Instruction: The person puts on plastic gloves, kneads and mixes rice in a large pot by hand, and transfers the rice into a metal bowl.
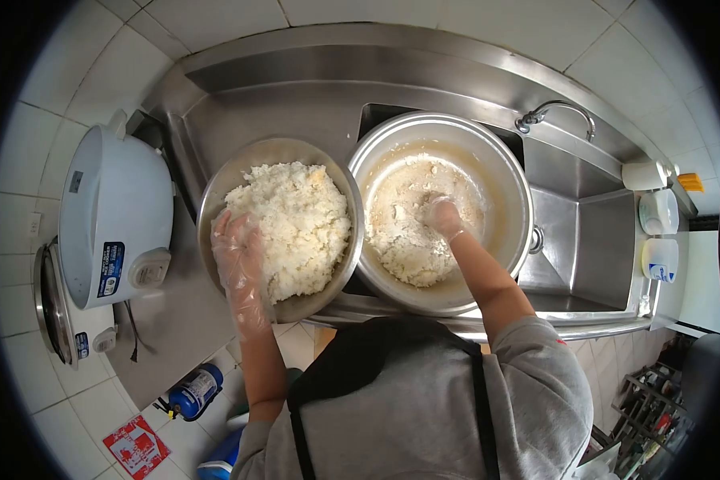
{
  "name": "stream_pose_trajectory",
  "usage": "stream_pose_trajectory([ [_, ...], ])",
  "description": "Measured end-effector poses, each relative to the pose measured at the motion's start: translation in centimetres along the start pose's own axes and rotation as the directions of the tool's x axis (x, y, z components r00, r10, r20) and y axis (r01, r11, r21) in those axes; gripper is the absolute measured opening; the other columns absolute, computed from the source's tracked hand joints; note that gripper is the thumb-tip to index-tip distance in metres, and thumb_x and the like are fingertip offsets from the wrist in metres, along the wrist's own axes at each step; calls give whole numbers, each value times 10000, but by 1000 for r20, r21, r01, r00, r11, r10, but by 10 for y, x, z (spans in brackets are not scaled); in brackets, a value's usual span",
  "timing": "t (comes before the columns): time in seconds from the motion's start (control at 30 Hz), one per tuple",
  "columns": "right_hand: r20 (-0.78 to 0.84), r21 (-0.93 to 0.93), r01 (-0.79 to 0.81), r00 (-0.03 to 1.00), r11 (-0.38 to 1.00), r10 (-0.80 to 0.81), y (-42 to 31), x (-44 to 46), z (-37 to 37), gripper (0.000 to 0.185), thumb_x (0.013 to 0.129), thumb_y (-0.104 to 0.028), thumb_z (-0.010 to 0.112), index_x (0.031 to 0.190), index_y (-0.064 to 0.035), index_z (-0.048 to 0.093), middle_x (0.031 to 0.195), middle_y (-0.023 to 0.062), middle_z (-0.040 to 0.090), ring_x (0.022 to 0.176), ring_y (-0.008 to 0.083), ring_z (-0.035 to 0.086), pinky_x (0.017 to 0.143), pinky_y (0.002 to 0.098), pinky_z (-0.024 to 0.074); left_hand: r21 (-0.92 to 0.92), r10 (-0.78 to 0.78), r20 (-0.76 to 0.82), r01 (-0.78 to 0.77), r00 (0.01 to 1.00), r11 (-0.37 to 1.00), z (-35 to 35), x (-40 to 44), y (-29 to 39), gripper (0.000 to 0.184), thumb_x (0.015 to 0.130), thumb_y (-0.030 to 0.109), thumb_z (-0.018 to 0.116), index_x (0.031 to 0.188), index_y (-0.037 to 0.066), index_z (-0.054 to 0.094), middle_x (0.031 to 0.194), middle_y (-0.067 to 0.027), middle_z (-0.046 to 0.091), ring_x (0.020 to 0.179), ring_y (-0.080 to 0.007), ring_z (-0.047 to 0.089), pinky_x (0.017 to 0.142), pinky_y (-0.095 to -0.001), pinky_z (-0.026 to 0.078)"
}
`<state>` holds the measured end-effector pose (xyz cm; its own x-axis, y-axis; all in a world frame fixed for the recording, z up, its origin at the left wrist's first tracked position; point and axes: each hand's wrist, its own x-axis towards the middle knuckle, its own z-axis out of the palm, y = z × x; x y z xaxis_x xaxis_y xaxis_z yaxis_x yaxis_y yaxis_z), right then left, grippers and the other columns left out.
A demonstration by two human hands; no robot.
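Note:
A steel bowl (208,210) holds a heap of white cooked rice (300,228). My left hand (238,240), in a clear plastic glove, rests at the bowl's left side against the rice, fingers apart. To the right stands a deep round metal pot (500,168) with a layer of rice (416,260) on its bottom and residue on its wall. Inside this pot, my right hand (442,214), also gloved, is at the rice with its fingers bent down; the fingertips and anything in them are hidden.
A large rice cooker body (116,216) stands at the left, with a second cooker lid (52,304) beside it. At the right are a sink (588,240), a faucet (556,116) and plastic containers (658,212). A blue cylinder (194,392) is on the floor.

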<state>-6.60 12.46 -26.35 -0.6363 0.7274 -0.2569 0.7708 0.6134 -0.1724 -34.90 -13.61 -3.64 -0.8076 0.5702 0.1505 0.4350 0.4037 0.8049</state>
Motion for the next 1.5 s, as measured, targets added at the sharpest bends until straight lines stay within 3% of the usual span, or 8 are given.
stream_pose_trajectory([
  [0.47,-119,298,264,964,918,-238,-52,8,80,274,864,-256,448,870,-45,622,861,187,631,853,311,616,749,381,486,80,62,-34,-59,998,995,-2,5,-1,227,815,155,593,998,22,617,1173,-126,486,1114,-257,454,938,-331,366],
  [0.5,217,77,113,968,991,-127,-59,-1,42,287,858,-289,450,905,-45,595,895,161,624,861,272,620,749,366,487,126,101,-31,-96,994,987,-3,5,-1,226,814,133,581,1009,24,611,1162,-133,491,1105,-264,460,941,-334,365],
  [0.63,-89,-76,28,995,997,-35,-57,31,63,372,823,-297,507,1100,-48,522,996,83,601,918,224,604,764,342,494,99,151,-41,-146,988,984,-7,-1,12,266,799,31,508,1055,12,579,1130,-164,500,1071,-295,481,947,-344,361],
  [0.83,66,-237,635,765,735,-640,-112,-51,-47,318,808,-317,570,931,-24,569,855,176,622,758,297,613,691,342,488,159,227,-48,-217,973,963,-5,7,-4,295,781,-36,436,1051,-26,556,1102,-177,504,1030,-291,506,917,-345,386],
  [1.0,279,384,168,916,908,-288,-98,-68,16,197,705,-164,644,843,-32,599,770,148,626,744,278,616,648,363,482,35,230,-14,-229,973,973,-6,3,10,286,780,-27,439,1039,-31,561,1062,-156,512,999,-253,519,897,-317,392],
  [1.23,398,-128,799,584,588,-708,-59,-60,71,97,637,-31,551,676,-17,639,653,112,597,569,202,580,478,327,463,-26,150,-16,-150,989,988,-6,1,12,255,810,7,441,1028,-29,570,1051,-157,522,990,-249,526,897,-319,392],
  [1.37,170,-561,730,563,390,-809,-35,-43,65,169,832,-84,455,753,-74,604,603,56,582,576,149,547,690,309,465,27,131,-24,-130,991,991,-7,-3,20,245,816,15,454,1028,-27,570,1049,-156,532,992,-255,527,896,-323,392],
  [1.5,321,232,233,898,945,-300,-33,-60,-34,254,836,-122,451,1051,-19,537,925,160,627,844,278,604,725,332,471,54,154,-17,-153,988,987,-7,-2,16,246,822,20,462,1038,-21,571,1060,-153,532,993,-259,527,889,-326,395],
])
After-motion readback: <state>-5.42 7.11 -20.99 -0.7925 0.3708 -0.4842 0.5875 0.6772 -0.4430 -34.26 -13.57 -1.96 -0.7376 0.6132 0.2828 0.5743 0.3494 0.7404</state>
